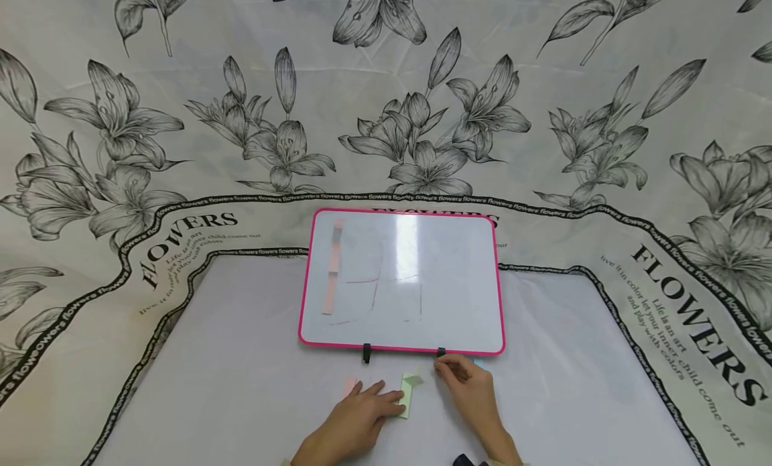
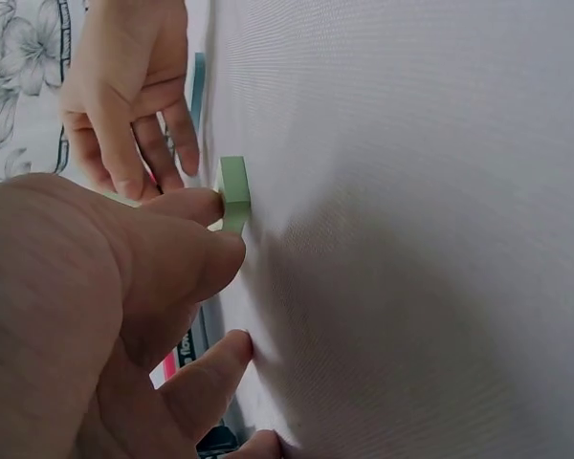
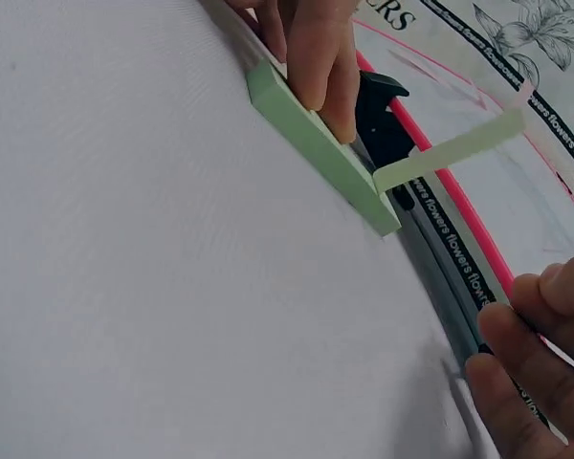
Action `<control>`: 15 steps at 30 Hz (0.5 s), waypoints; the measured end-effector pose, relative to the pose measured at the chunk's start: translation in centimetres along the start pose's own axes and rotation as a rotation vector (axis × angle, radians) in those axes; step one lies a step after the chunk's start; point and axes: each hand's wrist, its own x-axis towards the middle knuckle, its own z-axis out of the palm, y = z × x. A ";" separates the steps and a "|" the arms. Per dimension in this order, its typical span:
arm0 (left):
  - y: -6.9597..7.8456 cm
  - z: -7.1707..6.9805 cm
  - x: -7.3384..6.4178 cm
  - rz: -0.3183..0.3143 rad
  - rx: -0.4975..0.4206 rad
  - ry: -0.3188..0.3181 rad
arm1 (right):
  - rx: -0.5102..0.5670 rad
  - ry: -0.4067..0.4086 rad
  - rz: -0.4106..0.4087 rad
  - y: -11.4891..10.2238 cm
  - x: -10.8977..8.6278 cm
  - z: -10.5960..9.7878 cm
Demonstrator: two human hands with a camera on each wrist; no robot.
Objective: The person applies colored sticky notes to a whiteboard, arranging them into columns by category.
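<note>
A light green sticky-note pad (image 1: pixel 407 405) lies on the white table in front of a small whiteboard. Its top strip (image 3: pixel 459 148) is peeled up at the far end and stands free in the air. My left hand (image 1: pixel 356 422) presses the pad down with thumb and forefinger, while its other fingers spread over the cloth beside it. To the right of the pad, my right hand (image 1: pixel 473 389) hovers near the whiteboard's lower edge, fingers loosely bent. Nothing shows between those fingers, and they are apart from the raised strip.
The pink-framed whiteboard (image 1: pixel 434 298) leans on dark feet (image 1: pixel 366 353); pink paper strips (image 1: pixel 330 293) and faint red lines mark it. A pink pad (image 1: pixel 350 385) lies partly behind my left hand, a blue one (image 1: pixel 478 363) beyond my right. A dark object (image 1: pixel 463 460) sits at the front edge.
</note>
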 end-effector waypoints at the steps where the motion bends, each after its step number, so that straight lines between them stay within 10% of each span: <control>1: 0.0 0.0 0.0 0.000 0.001 0.001 | 0.010 -0.007 0.017 -0.1 0.0 -0.1; 8: 0.0 0.0 0.0 -0.001 -0.003 -0.004 | -0.024 -0.200 -0.070 -0.6 -1.0 -0.1; 15: -0.2 0.2 0.0 0.015 0.004 -0.001 | -0.012 -0.215 -0.227 -0.8 -0.9 0.8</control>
